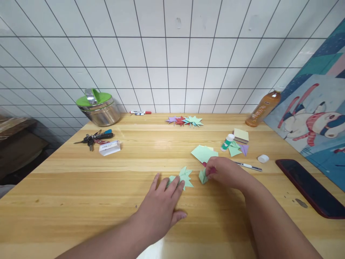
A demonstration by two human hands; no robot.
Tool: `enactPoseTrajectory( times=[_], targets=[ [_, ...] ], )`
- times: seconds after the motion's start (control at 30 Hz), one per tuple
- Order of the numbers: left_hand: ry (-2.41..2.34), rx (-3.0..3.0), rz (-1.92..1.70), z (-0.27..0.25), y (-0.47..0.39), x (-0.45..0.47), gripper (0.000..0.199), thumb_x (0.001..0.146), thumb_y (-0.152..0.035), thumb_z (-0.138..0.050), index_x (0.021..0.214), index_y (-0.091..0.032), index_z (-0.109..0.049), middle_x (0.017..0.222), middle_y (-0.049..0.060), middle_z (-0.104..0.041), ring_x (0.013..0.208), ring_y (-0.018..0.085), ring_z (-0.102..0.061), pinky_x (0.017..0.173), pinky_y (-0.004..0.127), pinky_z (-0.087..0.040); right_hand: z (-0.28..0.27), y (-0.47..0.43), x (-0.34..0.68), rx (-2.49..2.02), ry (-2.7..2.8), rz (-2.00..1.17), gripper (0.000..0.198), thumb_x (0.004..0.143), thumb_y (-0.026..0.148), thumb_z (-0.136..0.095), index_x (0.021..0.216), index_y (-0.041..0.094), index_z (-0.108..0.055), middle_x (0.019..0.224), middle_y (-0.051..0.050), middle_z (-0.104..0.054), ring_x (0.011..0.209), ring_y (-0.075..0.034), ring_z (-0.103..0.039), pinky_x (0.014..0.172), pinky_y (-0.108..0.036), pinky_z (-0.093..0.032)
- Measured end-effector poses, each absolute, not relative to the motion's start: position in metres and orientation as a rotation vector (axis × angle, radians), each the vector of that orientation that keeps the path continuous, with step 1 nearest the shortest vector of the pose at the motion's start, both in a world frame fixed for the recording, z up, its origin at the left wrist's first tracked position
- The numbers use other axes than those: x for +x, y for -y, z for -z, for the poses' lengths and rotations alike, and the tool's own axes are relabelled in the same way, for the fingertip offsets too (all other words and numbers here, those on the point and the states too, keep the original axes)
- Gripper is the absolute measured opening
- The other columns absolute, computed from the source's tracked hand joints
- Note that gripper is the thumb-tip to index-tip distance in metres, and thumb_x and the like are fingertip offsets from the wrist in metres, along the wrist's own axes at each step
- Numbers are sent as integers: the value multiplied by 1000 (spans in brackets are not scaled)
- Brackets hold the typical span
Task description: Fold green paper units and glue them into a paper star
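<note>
My left hand (164, 201) lies with its fingers spread on a pale green folded-paper leaf (185, 176), pressing it to the table; part of the leaf is hidden under the fingers. Just to the right, my right hand (222, 171) has its fingers pinched on a small folded green paper piece (202, 176), which touches or nearly touches the tabletop. Behind that hand is a flat sheet of green paper (203, 153) with a bit of dark red paper showing at its lower edge.
A glue stick (228, 142), more folded pieces (235, 148), a paper stack (241, 135), a utility knife (249, 166), a white cap (263, 158) and a phone (312, 187) lie right. Finished paper leaves (184, 121), a bottle (264, 108), a pot (99, 109) and keys (93, 138) are farther back.
</note>
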State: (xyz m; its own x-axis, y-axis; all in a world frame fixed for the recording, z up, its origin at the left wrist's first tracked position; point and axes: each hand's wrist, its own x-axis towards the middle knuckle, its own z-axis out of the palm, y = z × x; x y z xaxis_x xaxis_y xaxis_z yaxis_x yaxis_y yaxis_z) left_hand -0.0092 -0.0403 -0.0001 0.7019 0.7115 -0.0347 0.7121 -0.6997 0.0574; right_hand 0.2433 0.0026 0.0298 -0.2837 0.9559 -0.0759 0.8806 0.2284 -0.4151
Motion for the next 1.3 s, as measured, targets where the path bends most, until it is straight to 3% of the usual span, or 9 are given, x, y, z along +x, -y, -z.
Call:
enactPoseTrajectory(
  times=[0.13,0.2,0.3,0.4,0.47,0.67,0.83,0.93,1.3],
  targets=[
    [-1118,2831,-14,-3,37,-12,61,86,-59,-26,134,-22,-35,137,8,-41,120,27,-38,105,50,-15,-37,0,233,-1499,2137,-696,8,68,16,-57,63,20,-62,95,-4,-60,94,-18,-54,68,-24,-41],
    [-1092,2832,-37,-5,34,-12,55,86,-56,-33,130,-23,-40,135,7,-43,118,25,-40,106,49,-16,-39,2,225,-1460,1997,-858,9,72,21,-56,63,19,-58,84,-2,-59,77,-14,-55,60,-22,-40],
    [-1098,2833,-105,-4,27,-10,46,85,-47,-46,127,-28,-41,126,4,-51,112,22,-46,106,49,-16,-36,1,216,-1453,1812,-1073,9,73,27,-57,77,19,-57,61,5,-50,50,-8,-40,47,-20,-32],
    [-1098,2833,-181,0,19,-7,42,86,-35,-50,127,-30,-40,113,2,-58,105,21,-51,105,49,-17,-32,-1,212,-1396,1624,-1194,42,71,24,-60,112,25,-49,74,5,-51,51,-6,-39,46,-18,-34],
    [-1056,2848,-220,2,14,-7,31,87,-25,-48,118,-29,-49,108,1,-60,103,19,-52,106,47,-16,-29,-4,211,-1384,1515,-1300,51,71,24,-60,120,28,-45,84,2,-51,54,-7,-43,46,-19,-39],
    [-1053,2815,-251,-6,10,-14,34,77,-2,-44,99,-24,-58,97,1,-62,98,17,-54,107,46,-17,-19,-8,212,-1345,1155,-1609,25,67,19,-63,92,21,-59,71,4,-52,59,-7,-49,65,-25,-52],
    [-1107,2767,-304,-7,13,-13,33,84,-22,-47,117,-25,-50,113,7,-54,108,23,-49,100,47,-29,-22,-6,213,-1152,950,-1822,35,62,15,-71,94,21,-58,81,2,-57,72,-9,-58,63,-18,-52],
    [-1039,2768,-250,-2,14,-13,39,85,-34,-48,123,-26,-45,124,9,-49,116,25,-44,101,50,-27,-24,-6,212,-1096,896,-1855,28,66,24,-72,89,19,-57,80,1,-56,73,-9,-60,61,-17,-53],
    [-925,2739,-185,-5,15,-13,38,87,-40,-43,123,-27,-45,127,8,-46,121,25,-40,103,55,-19,-15,-10,205,-1551,1404,-1397,22,68,38,-66,77,18,-60,58,5,-51,50,-7,-42,45,-18,-35]
  ],
)
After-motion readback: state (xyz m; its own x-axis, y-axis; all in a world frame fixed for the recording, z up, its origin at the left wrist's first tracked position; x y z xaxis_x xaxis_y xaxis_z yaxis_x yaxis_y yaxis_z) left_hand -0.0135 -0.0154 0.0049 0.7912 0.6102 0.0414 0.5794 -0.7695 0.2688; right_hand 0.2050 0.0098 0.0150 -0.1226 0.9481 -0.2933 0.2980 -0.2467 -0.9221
